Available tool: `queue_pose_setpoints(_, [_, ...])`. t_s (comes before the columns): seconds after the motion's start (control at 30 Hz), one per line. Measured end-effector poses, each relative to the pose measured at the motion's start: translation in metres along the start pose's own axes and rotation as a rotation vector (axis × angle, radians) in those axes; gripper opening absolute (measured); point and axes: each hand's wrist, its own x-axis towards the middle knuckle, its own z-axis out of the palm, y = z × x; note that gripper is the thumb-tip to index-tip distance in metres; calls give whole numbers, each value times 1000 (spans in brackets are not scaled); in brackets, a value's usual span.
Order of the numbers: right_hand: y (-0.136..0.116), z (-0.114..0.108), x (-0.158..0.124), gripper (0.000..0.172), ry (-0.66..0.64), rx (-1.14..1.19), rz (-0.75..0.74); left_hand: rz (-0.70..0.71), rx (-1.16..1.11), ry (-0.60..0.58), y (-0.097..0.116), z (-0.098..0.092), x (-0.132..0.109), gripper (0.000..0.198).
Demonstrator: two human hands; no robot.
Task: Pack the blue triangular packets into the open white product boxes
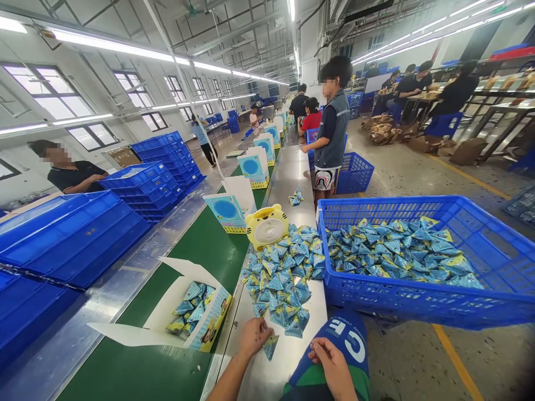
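Sachets (279, 287), blue and yellow and triangular, lie in a loose pile at 12 o'clock on the steel bench (290, 172), touching one another. The left hand (253, 337) sits at 11 o'clock, its fingers (259, 329) curled closed on one loose sachet (271, 346), just below the pile. The right hand (330, 365) is at 1 o'clock, over blue printed cloth (349, 340), with its fingers (320, 350) pinched together and nothing visible between them.

An open carton (200, 312) at 10 o'clock holds more sachets and rests on the green belt (137, 367). A blue crate (401, 301) at 2 o'clock is heaped with sachets. A yellow tiger-shaped fan (266, 227) stands beside the pile's far edge. Further out at 12 o'clock, a co-worker (332, 122) stands at the bench, and stacked blue trays (71, 239) fill 10 o'clock.
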Motion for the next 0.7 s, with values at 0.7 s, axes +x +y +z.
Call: queue_pose_setpoints(0.7, [7, 0, 3, 49, -25, 36, -8, -239, -492, 217, -40, -29, 21, 52])
